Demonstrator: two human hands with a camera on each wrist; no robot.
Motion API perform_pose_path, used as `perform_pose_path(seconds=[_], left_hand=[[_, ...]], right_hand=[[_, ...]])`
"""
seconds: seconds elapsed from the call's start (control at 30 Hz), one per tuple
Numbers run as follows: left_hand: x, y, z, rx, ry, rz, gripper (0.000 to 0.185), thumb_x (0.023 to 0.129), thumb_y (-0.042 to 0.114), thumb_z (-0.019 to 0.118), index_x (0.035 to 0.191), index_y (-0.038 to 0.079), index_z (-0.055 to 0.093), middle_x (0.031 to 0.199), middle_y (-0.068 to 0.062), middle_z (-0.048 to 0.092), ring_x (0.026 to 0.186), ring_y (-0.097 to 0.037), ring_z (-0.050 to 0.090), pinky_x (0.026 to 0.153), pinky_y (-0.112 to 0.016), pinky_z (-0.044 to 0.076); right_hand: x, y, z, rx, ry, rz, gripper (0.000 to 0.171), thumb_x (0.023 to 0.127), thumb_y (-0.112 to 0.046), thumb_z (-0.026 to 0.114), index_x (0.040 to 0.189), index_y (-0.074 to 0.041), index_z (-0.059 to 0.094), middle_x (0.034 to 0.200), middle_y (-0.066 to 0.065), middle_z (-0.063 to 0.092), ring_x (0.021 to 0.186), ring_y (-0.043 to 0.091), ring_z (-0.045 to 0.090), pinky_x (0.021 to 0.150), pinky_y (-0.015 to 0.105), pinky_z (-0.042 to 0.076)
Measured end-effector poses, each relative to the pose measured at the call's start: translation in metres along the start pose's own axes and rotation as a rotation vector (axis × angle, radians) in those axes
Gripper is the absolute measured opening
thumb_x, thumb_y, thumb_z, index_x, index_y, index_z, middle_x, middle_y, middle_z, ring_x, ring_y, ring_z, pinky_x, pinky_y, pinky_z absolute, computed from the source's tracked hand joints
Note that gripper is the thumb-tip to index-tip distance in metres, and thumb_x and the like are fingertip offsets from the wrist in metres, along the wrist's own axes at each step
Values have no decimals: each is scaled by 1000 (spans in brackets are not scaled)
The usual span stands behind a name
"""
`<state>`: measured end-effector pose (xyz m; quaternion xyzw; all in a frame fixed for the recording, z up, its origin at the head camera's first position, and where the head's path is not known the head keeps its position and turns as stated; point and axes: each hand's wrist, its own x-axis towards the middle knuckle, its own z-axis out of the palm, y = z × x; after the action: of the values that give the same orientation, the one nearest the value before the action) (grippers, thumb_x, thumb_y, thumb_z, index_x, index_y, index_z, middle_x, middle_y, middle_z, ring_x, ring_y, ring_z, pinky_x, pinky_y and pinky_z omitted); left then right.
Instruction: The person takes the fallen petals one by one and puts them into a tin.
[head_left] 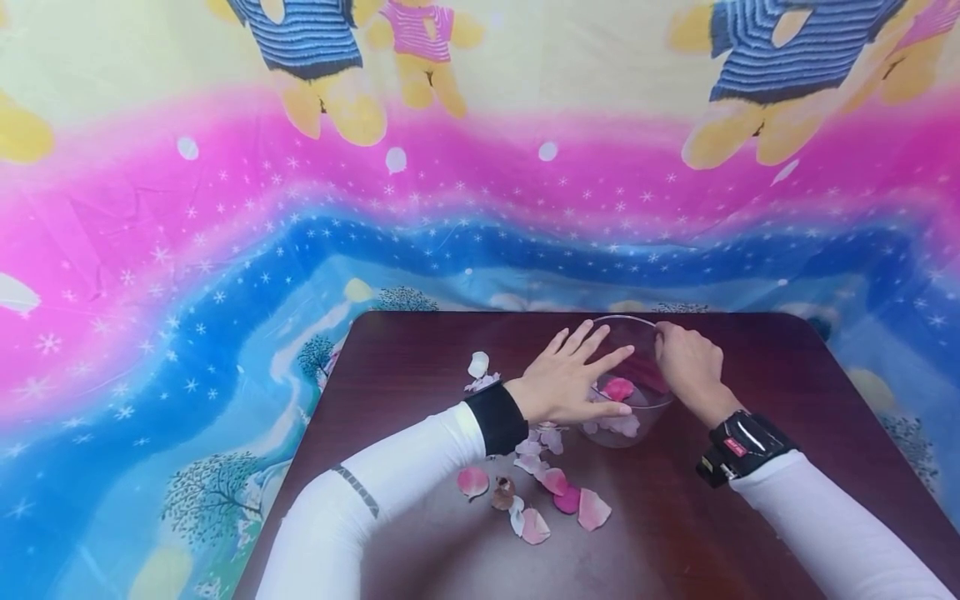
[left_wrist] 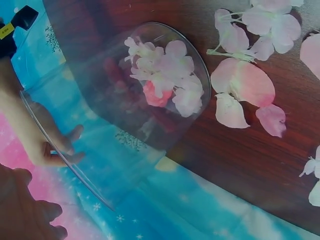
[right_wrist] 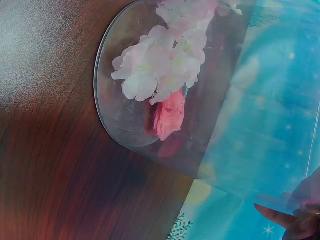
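Observation:
A clear see-through container point(head_left: 651, 418) stands near the back of the dark table, right of centre. Inside it lie pale pink-white blossoms point(right_wrist: 160, 62) and a coral-pink flower or petal point(right_wrist: 170, 117). My right hand point(head_left: 688, 362) grips the container's rim on the right side, with fingers over the edge. Spread and straight-fingered, my left hand point(head_left: 566, 379) is over the rim's left side and holds nothing; whether it touches the rim I cannot tell. Loose petals point(head_left: 555, 482) lie below the left hand, in front of the container.
Pink and white petals point(head_left: 534, 527) and a small brown piece point(head_left: 502, 493) are scattered on the dark wood-grain table point(head_left: 780, 400). A white petal point(head_left: 477, 363) lies left of the left hand. A patterned cloth point(head_left: 480, 192) hangs behind the table's back edge.

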<state>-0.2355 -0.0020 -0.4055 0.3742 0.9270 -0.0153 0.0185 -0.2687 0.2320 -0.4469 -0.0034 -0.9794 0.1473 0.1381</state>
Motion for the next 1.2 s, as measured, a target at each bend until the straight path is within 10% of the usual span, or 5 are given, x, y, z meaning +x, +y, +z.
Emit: perform_pose_path(seconds=[1.2], left_hand=[[-55,-47,12,-85,67,-55,84,94,76,40,162,41,7,173,-6,9,161,-27,2,130,-50,8]], right_hand=[[-2,-2,-3,14,-10,-2,31,101,-16,44,117,-4,67,81,24,68,68,44,64,46,49,39]])
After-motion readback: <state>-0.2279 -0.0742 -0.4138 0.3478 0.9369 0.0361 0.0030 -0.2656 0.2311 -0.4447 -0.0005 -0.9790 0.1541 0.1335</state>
